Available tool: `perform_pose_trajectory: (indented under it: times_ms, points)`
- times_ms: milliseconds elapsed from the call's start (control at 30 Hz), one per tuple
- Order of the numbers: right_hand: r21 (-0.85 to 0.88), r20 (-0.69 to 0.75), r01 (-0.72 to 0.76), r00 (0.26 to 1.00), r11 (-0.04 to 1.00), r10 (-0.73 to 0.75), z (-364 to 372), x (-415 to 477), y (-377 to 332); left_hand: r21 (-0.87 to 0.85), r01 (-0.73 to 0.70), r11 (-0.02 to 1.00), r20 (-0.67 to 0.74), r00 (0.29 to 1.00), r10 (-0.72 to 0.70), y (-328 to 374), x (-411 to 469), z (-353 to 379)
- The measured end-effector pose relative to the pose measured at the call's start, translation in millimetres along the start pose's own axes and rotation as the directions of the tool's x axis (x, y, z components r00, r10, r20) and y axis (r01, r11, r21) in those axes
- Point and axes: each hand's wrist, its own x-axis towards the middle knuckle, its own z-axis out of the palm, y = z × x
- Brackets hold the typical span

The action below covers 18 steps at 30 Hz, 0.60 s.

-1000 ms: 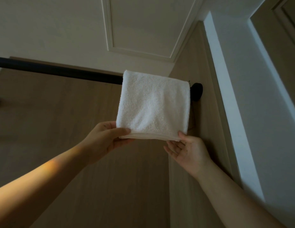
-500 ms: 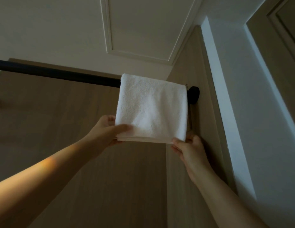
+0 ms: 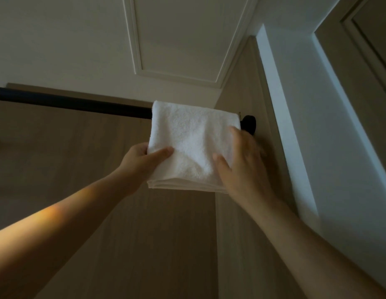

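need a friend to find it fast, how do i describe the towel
Find the black rail across the wood-panelled wall. At its right end, beside the round bracket, hangs a folded white towel, left hand pinching its corner, right hand flat on it. It is the only white, fluffy thing there.

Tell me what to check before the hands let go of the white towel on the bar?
1. Towel draped over the black bar: ok.
2. Left hand pinches its left edge: ok.
3. Right hand lies flat on its right side: ok.
4. Front smooth: not ok, creased between the hands.
5. Back half hanging even: cannot tell, hidden.
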Motion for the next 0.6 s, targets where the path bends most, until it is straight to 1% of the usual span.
perform_pose_trajectory:
  times_ms: [67, 200, 267, 333, 400, 467, 533, 600]
  points:
    - [-0.056, 0.0, 0.102, 0.995, 0.993, -0.102, 2, 32, -10, 0.007, -0.014, 1.0, 0.005, 1.0, 0.014, 0, 0, 0]
    - [-0.168, 0.063, 0.165, 0.986, 0.972, -0.156, 12, 92, -21, 0.007, -0.014, 1.0, -0.005, 1.0, 0.014, -1, 0, -1]
    - [-0.193, 0.109, 0.168, 0.983, 0.967, -0.149, 19, 113, -26, 0.003, -0.014, 1.0, -0.005, 1.0, 0.014, -1, 1, -1]
    - [-0.159, 0.21, 0.135, 0.973, 0.978, -0.1, 26, 122, -31, 0.002, -0.019, 1.0, -0.001, 1.0, 0.019, -2, 2, 0]
    - [-0.195, 0.276, 0.128, 0.959, 0.972, -0.071, 35, 121, -33, 0.007, -0.026, 1.0, -0.003, 1.0, 0.026, -3, 1, -1]
    - [-0.232, 0.241, 0.139, 0.967, 0.963, -0.082, 39, 118, -31, 0.015, -0.034, 0.999, -0.002, 0.999, 0.034, -3, 1, -1]
    - [-0.238, 0.198, 0.15, 0.975, 0.96, -0.103, 40, 116, -28, 0.018, -0.038, 0.999, -0.003, 0.999, 0.038, -3, 1, 0]
    - [-0.237, 0.186, 0.159, 0.976, 0.958, -0.116, 40, 116, -26, 0.029, -0.042, 0.999, -0.014, 0.999, 0.043, -2, 1, 2]
